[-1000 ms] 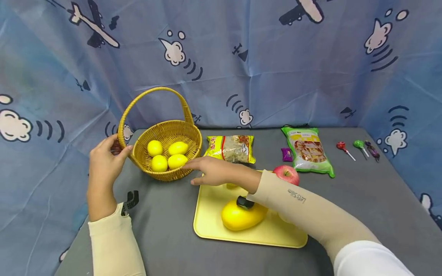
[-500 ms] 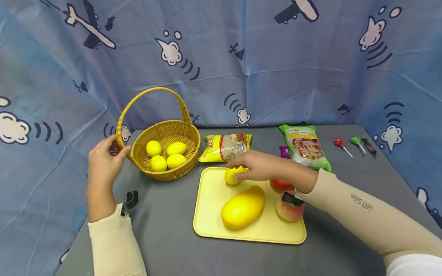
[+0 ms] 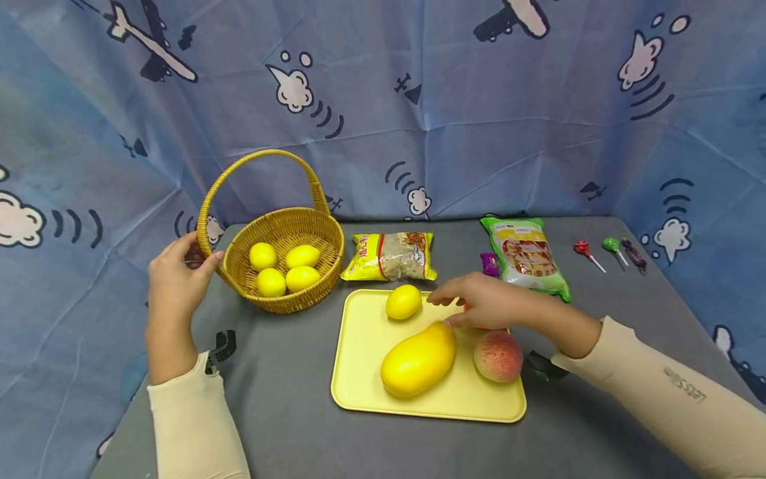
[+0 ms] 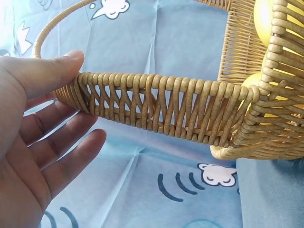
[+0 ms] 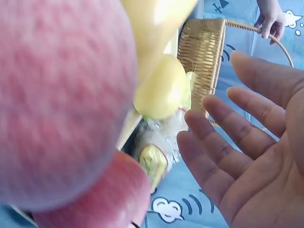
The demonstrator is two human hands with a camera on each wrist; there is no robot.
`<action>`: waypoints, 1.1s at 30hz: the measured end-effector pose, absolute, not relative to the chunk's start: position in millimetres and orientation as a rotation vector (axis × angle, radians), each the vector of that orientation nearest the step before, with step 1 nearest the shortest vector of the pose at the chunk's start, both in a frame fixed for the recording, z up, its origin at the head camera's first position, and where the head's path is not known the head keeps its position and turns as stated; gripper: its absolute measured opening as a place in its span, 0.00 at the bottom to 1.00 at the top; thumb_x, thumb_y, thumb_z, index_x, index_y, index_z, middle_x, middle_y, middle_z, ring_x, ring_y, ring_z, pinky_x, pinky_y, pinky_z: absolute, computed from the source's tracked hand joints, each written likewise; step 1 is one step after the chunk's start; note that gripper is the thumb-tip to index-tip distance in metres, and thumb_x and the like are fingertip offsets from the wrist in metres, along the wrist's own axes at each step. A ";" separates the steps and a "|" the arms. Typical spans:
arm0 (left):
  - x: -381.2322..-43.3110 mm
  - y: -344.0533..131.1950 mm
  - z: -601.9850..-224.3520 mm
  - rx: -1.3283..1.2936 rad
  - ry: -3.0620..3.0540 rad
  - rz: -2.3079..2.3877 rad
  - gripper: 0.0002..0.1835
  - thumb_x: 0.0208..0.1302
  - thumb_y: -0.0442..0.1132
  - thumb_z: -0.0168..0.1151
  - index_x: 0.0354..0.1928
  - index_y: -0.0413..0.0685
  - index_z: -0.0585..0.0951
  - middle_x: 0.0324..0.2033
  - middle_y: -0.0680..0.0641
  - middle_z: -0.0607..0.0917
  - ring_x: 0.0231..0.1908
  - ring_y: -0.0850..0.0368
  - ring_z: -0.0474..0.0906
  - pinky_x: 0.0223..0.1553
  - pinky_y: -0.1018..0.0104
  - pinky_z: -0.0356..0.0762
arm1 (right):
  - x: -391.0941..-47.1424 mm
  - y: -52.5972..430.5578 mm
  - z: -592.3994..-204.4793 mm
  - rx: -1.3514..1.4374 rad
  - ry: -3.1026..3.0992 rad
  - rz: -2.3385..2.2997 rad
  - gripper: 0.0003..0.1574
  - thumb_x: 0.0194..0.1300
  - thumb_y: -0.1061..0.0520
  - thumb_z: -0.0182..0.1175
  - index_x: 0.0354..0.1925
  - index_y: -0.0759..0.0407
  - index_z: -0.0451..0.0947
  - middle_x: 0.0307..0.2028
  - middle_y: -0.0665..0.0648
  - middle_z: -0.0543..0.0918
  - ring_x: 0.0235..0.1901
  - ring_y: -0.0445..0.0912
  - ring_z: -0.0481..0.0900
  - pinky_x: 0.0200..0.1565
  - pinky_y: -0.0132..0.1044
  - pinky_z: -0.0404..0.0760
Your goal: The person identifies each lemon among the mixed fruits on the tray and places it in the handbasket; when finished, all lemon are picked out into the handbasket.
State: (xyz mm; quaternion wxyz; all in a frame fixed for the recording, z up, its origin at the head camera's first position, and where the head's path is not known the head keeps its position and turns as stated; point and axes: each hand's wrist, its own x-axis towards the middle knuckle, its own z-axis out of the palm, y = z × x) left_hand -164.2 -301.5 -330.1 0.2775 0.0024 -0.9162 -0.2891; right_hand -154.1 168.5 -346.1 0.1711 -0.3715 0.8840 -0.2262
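My left hand [image 3: 179, 276] pinches the handle [image 4: 156, 104] of a wicker basket [image 3: 293, 225] between thumb and fingers. Several lemons [image 3: 270, 283] lie inside the basket. Over the yellow tray [image 3: 359, 392], my right hand [image 3: 487, 301] holds nothing, its fingers spread and loosely bent. Its fingertips point toward a lemon [image 3: 403, 301] at the tray's back edge, with a gap between. A mango [image 3: 419, 360] lies in front of that hand, and a peach [image 3: 499, 356] sits at the tray's right. An apple [image 5: 109, 199] is mostly hidden under the hand in the head view.
Behind the tray lies a yellow snack bag [image 3: 391, 257]. Farther right are a small purple packet [image 3: 490, 264], a green food bag [image 3: 528, 256], and red [image 3: 582, 248] and green [image 3: 611, 245] lollipops. A patterned blue curtain [image 3: 359, 100] closes off the table's back.
My right hand has moved right from the basket's rim, passing over the tray's lemon, to the tray's right half. My left hand stays on the handle.
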 end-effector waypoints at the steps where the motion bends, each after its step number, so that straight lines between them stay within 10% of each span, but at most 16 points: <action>1: -164.0 -301.5 -330.1 0.009 -2.462 -0.776 0.21 0.55 0.45 0.62 0.49 0.41 0.75 0.34 0.42 0.77 0.35 0.50 0.74 0.37 0.58 0.77 | -153.6 167.5 -348.8 -1.066 2.503 -0.635 0.25 0.56 0.51 0.62 0.53 0.49 0.73 0.48 0.48 0.76 0.45 0.46 0.74 0.43 0.40 0.78; 33: -167.0 -299.3 -333.2 0.060 -2.453 -0.804 0.22 0.56 0.47 0.61 0.50 0.45 0.75 0.35 0.45 0.78 0.37 0.53 0.75 0.41 0.56 0.77 | -146.2 138.7 -382.4 -1.057 2.254 -0.505 0.41 0.43 0.36 0.66 0.56 0.46 0.70 0.48 0.39 0.73 0.45 0.38 0.71 0.50 0.36 0.72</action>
